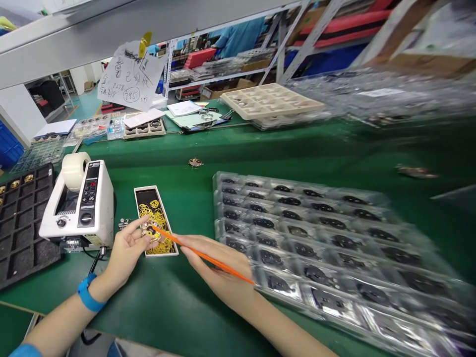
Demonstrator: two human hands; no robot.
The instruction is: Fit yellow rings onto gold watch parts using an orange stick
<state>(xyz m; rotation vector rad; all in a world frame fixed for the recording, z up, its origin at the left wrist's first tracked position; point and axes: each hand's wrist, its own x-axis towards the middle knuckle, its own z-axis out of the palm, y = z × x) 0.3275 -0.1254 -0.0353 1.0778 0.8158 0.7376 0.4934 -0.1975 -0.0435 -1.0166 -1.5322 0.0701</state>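
Between the thumb and fingers of my left hand (128, 244) is a small round metal part (150, 232) with a gold-coloured centre. My right hand (217, 265) grips an orange stick-like tool (219, 264), whose tip meets the round part. Both hands are over the near end of a white-rimmed box (171, 248), which holds many yellow rings (160, 218). A blue band circles my left wrist.
A white tape dispenser (98, 198) stands left of the box, with a black compartment tray (26, 218) beyond. Clear plastic trays (316, 213) with dark parts fill the right. Another small metal part (195, 162) lies behind the box.
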